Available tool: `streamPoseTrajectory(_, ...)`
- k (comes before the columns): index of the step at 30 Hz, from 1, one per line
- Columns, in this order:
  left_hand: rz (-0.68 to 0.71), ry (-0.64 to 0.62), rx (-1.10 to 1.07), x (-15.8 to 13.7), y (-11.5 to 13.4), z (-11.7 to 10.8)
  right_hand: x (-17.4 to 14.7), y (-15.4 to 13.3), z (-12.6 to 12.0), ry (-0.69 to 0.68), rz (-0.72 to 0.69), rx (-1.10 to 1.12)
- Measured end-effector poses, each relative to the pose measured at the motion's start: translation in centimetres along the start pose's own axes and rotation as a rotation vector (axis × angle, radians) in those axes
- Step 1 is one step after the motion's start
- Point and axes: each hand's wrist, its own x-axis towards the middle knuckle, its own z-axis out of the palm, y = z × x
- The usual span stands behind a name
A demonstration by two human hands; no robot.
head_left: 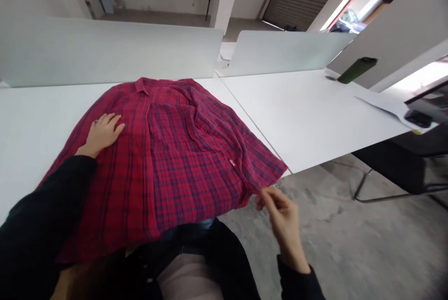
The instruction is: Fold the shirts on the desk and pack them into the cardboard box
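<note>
A red and navy plaid shirt (189, 183) lies spread over the white table, its collar at the far side and its hem hanging past the near edge. The front is unfastened, so the inside of the back shows on the right, with a small white label near the side seam. My left hand (103, 134) rests flat on the left front panel, fingers spread. At the lower right corner of the shirt, my right hand (280, 213) pinches the edge of the cloth between thumb and fingers, just off the table's edge.
The white table (280, 104) has a seam running right of the shirt. Frosted divider panels (115, 52) stand along its back. A dark green object (357, 70) and papers (383, 104) lie at the right. A black chair (395, 164) stands on the concrete floor.
</note>
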Motion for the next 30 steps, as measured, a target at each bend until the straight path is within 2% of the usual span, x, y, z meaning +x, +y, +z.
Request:
streamPoseTrajectory(2, -0.006, -0.020, -0.027, 1.1, 0.1, -1.1, 2.5, 1.3, -2.8, 0.222, -0.034, -0.256)
streamPoseTrajectory(4, -0.025, -0.004, -0.039, 2.7, 0.6, -2.3, 4.9, 2.5, -4.8, 0.339, -0.064, -0.489)
streamPoseTrajectory(6, -0.032, 0.035, -0.038, 4.9, 1.9, -3.2, 6.8, 3.3, -5.9, 0.334, -0.089, -0.637)
streamPoseTrajectory(8, 0.012, 0.050, -0.054, 7.5, 4.3, -3.6, 8.3, 3.8, -6.1, 0.246, -0.102, -0.702)
streamPoseTrajectory(12, 0.167, 0.016, -0.113, 12.9, 11.1, -2.9, 9.9, 4.5, -5.7, 0.143, -0.079, -0.717)
streamPoseTrajectory(16, 0.299, -0.063, -0.205, 18.1, 17.9, -1.5, 10.8, 5.2, -5.7, 0.213, -0.071, -0.756)
streamPoseTrajectory(19, 0.331, -0.074, -0.218, 21.5, 21.3, -0.4, 11.4, 5.7, -5.6, 0.232, -0.071, -0.777)
streamPoseTrajectory(23, 0.342, -0.093, -0.203, 25.1, 23.4, 1.3, 12.1, 5.7, -5.4, 0.092, -0.072, -0.726)
streamPoseTrajectory(28, 0.331, -0.106, -0.179, 27.7, 24.3, 3.1, 12.2, 4.3, -5.8, 0.197, -0.130, -0.612)
streamPoseTrajectory(30, 0.324, -0.105, -0.177, 28.4, 24.5, 3.5, 11.7, 3.6, -6.2, 0.184, -0.087, -0.535)
